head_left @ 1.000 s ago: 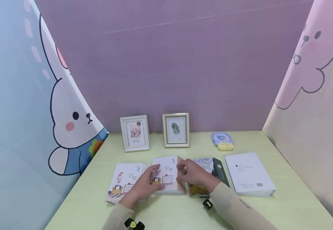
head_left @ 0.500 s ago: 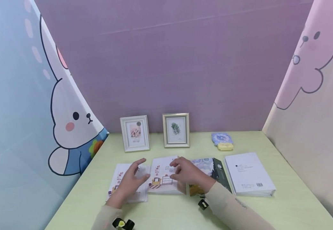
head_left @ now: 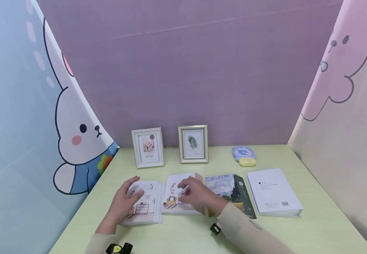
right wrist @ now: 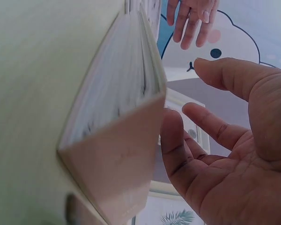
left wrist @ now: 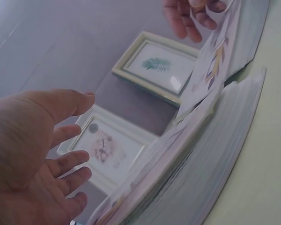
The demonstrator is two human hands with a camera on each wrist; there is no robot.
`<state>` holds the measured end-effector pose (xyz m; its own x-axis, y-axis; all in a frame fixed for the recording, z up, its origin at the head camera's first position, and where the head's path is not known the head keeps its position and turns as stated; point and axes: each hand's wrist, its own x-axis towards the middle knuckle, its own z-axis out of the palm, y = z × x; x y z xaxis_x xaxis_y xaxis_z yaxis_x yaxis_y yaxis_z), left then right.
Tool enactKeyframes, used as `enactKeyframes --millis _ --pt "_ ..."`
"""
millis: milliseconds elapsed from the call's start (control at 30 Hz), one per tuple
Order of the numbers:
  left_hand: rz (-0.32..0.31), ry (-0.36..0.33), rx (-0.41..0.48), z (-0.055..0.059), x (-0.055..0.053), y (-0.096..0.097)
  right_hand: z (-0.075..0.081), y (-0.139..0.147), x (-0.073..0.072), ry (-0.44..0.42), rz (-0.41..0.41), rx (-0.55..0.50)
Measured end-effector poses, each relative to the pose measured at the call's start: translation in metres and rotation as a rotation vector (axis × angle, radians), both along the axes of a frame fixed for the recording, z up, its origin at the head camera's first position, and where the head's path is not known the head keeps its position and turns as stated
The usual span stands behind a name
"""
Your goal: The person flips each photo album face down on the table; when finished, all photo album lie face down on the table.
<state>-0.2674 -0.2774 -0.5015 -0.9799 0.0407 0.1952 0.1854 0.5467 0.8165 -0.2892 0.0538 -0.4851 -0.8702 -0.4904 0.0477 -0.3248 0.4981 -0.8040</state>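
Note:
In the head view, my left hand (head_left: 121,203) is over the left side of a thick white book (head_left: 149,208) with a drawn room on its cover. Its fingers are loosely spread and hold nothing; the left wrist view shows them apart from the cover. Right of that book lies a matching one (head_left: 172,187), whose pink spine (right wrist: 119,161) faces the right wrist camera. Above its cover is my right hand (head_left: 197,194), fingers loosely bent with nothing between them. Whether a right fingertip touches the cover I cannot tell.
A book with a painted landscape cover (head_left: 221,187) and a plain white book (head_left: 275,194) lie to the right. Behind stand a white picture frame (head_left: 135,151) and a gold-edged one (head_left: 180,148). Near the wall is a small blue object (head_left: 243,152) with a yellow part (head_left: 247,162).
My left hand has left the middle book and moved left over the leftmost one. My right hand has let go of the middle book's right side and shifted slightly left over its cover.

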Motion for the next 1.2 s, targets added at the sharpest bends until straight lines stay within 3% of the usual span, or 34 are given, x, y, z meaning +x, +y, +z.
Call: enactKeyframes --millis 367,767,1200 --pt "0.031 -0.040 0.063 -0.014 0.000 -0.029 -0.008 -0.013 0.002 0.043 0.004 0.030" --pt "0.082 -0.115 0.157 -0.016 0.000 -0.044 -0.009 -0.035 0.005 0.060 0.036 0.034" --pt "0.060 -0.178 0.193 -0.021 -0.001 -0.052 -0.012 -0.066 0.011 0.048 0.107 0.034"
